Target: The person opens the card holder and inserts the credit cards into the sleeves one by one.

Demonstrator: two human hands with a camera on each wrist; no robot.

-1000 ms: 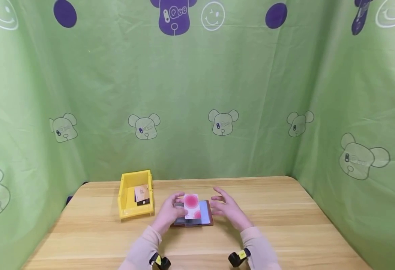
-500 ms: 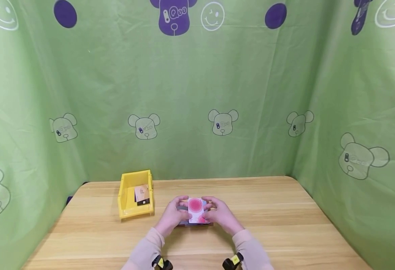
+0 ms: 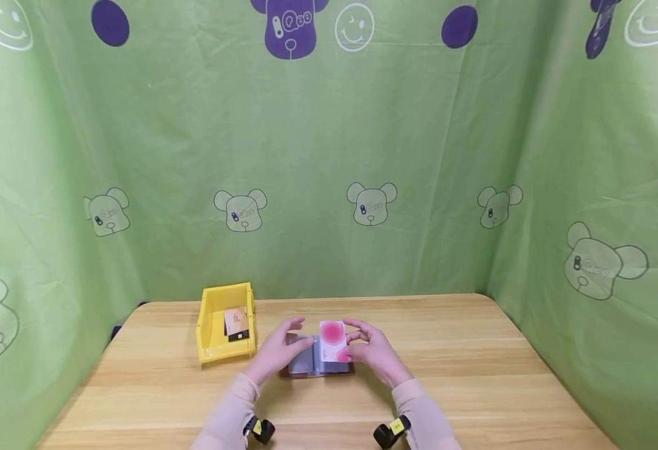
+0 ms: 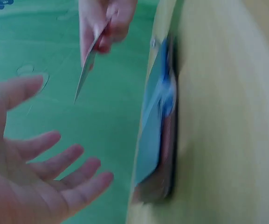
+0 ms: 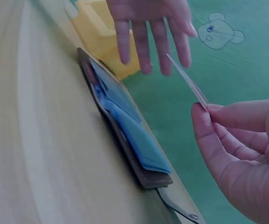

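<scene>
And it's the right hand in charge here, thumb and fingers pinching a white card with pink circles by its edge! The card is up in the air over the right-hand side of a wallet, clear of it, as both wrist views show. Across from it, the left hand is wide open, fingers spread, holding nothing, poised by the wallet's left side and apart from the card. Below them the wallet lies open on the wooden table, brown cover underneath, bluish see-through sleeves on top, and the right wrist view picks out a strap with a metal snap at its end. Off to the left sits a yellow bin, a peach-coloured card lying inside with a black card at its near edge. Behind it all, a green curtain printed with bear heads and winking faces!
</scene>
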